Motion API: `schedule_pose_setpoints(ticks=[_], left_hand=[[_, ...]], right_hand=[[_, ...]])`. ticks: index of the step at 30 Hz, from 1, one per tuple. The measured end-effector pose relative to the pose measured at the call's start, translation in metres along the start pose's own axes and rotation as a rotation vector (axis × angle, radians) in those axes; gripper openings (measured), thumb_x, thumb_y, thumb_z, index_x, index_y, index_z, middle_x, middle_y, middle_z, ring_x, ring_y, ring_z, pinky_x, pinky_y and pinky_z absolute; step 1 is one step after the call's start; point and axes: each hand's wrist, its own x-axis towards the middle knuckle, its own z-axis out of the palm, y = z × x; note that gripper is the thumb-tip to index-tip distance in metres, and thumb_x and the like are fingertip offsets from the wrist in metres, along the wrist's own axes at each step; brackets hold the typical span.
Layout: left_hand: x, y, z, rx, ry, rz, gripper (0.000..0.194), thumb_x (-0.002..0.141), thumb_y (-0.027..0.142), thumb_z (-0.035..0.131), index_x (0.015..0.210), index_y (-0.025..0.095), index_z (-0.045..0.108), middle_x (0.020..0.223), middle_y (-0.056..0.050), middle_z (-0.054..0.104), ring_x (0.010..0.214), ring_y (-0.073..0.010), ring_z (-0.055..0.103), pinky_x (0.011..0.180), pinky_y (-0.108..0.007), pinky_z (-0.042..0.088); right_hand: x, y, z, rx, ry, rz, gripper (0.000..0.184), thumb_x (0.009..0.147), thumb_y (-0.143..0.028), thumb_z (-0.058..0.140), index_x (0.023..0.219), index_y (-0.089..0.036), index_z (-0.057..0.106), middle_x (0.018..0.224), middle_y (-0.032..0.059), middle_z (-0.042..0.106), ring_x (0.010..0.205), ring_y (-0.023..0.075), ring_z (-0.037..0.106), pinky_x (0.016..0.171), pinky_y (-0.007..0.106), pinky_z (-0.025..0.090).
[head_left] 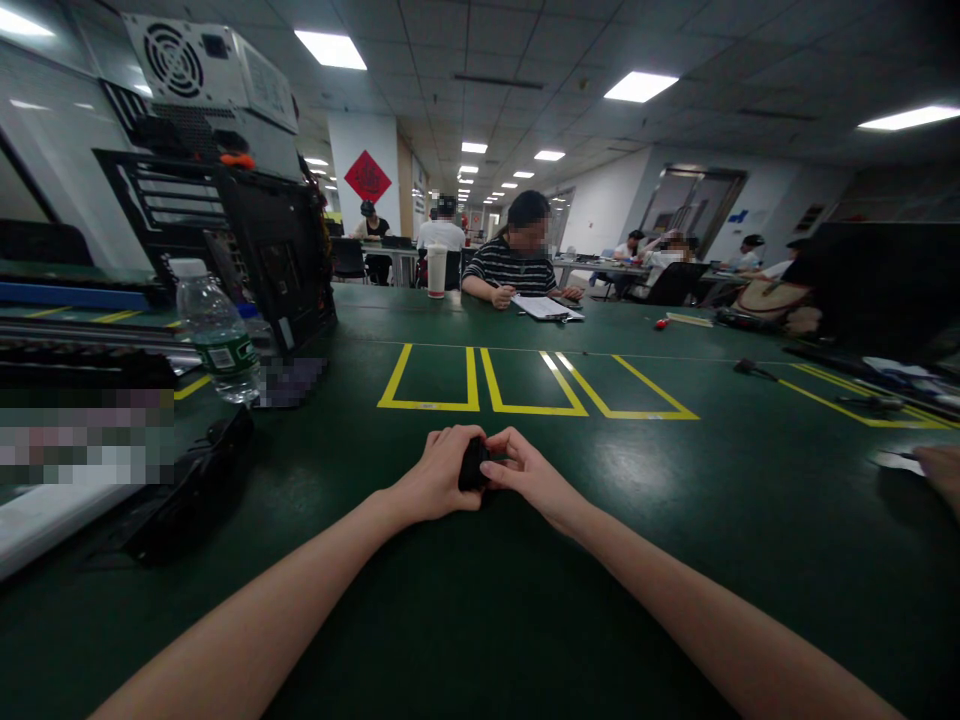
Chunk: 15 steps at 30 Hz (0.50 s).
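Between my two hands, just above or on the green tabletop [420,620], is a small black object [472,465]; its kind I cannot make out. My left hand [444,468] wraps around it from the left, thumb low and fingers over the top. From the right, the fingertips and thumb of my right hand [525,468] pinch its near right side. Much of the object is hidden by my fingers. Beyond my hands, yellow tape [427,407] marks several open-topped boxes on the table.
On the left stand a water bottle [217,335], a black computer case [274,260] with a power supply [217,75] on top, and a black item [187,490]. Across the table a person [517,250] writes on a clipboard [547,306] beside a cup [436,270]. Another person's hand [941,472] enters at right.
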Motion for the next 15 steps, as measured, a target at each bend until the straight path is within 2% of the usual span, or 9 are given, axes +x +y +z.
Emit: schedule_pose_setpoints(ticks=[4,8,11,15], left_hand=[[-0.0005,0.0010,-0.0007,-0.005,-0.001,-0.023,0.052,0.065,0.024,0.062,0.109,0.020,0.035,0.104,-0.006,0.046,0.097,-0.0232,0.044,0.086,-0.040,0.031],[-0.0015,0.0028,-0.0033,-0.016,-0.020,-0.043,0.052,0.066,0.024,0.061,0.110,0.021,0.034,0.106,-0.006,0.044,0.097,-0.0241,0.044,0.084,-0.041,0.032],[-0.0017,0.0043,-0.0052,-0.015,-0.026,-0.043,0.051,0.066,0.024,0.061,0.109,0.021,0.035,0.104,-0.006,0.045,0.096,-0.0241,0.044,0.084,-0.041,0.033],[-0.0009,0.0026,-0.0034,-0.016,-0.014,-0.002,0.050,0.066,0.023,0.060,0.110,0.020,0.035,0.104,-0.006,0.045,0.097,-0.0229,0.044,0.086,-0.039,0.031]], right_hand=[[0.0017,0.0006,-0.0017,-0.021,0.008,0.031,0.032,0.070,-0.030,0.058,0.097,-0.021,0.045,0.104,0.0033,0.048,0.094,0.0184,0.050,0.079,0.038,0.044],[0.0013,-0.0012,-0.0027,-0.011,-0.041,0.017,0.030,0.068,-0.027,0.060,0.093,-0.021,0.045,0.103,0.0021,0.048,0.095,0.0185,0.050,0.082,0.039,0.043],[-0.0002,-0.0029,-0.0022,-0.012,-0.029,-0.004,0.033,0.064,-0.025,0.064,0.091,-0.022,0.044,0.100,0.0004,0.049,0.096,0.0181,0.049,0.084,0.039,0.042],[-0.0013,-0.0033,-0.0007,0.004,-0.016,-0.004,0.024,0.070,-0.031,0.058,0.088,-0.022,0.044,0.100,0.0006,0.049,0.092,0.0170,0.051,0.080,0.038,0.044]])
